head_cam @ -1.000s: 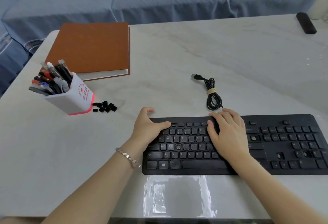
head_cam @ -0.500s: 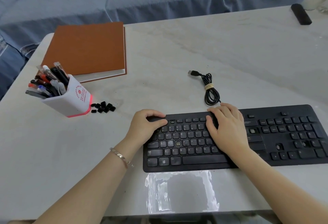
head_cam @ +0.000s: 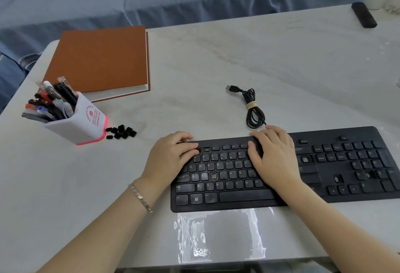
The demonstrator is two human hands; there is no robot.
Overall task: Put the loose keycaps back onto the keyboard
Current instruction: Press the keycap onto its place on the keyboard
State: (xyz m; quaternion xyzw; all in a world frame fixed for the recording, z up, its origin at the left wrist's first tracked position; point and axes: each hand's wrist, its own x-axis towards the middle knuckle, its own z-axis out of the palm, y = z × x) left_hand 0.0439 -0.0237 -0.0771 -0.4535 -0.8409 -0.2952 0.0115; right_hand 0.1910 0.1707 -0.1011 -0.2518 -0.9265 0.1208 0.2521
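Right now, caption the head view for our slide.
Left hand and right hand on black plastic keyboard; loose black keycaps beside white pen cup.

Black keyboard with gaps, loose keycaps heaped off to its left.
The long, flat keyboard lies lengthwise, with several sockets bare: one in the letters' home row, others toward its right end. The small black keycaps sit in a tight cluster, apart from its far-left corner.
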